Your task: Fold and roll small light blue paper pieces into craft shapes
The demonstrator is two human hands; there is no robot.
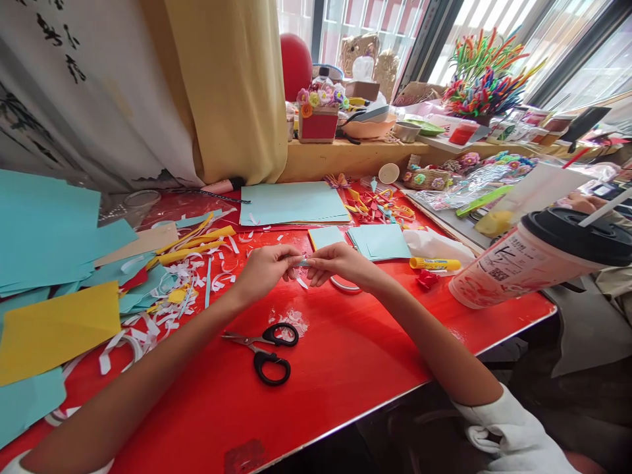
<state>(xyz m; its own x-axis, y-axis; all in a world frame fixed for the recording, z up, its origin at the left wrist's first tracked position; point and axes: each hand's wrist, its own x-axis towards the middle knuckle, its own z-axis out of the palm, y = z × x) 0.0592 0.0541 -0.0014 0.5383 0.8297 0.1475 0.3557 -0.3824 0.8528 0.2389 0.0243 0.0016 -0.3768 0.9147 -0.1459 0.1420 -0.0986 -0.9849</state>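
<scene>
We have both forearms reaching in from the lower corners, meeting over the middle of the red table. Left hand and right hand face each other, knuckles up, fingertips together; whether they rest on the tabletop we can't tell. Open room: bare red surface below the right hand, running to the near table edge under the right forearm. Tighter elsewhere: black-handled scissors lie just below the left hand, blades spread, pointing left. Paper scraps crowd the left side of the left hand, with a yellow sheet farther out. Beyond both hands we see a stack of large blue sheets; small blue squares sit just past the right hand. Right of that hand: yellow glue stick, then a drink cup near the table edge. A ring shows partly under the right hand. Grip: both hands nearly closed, thumbs and forefingers pinching opposite ends of a small blue paper piece between them; its far details are hidden by our fingers.
</scene>
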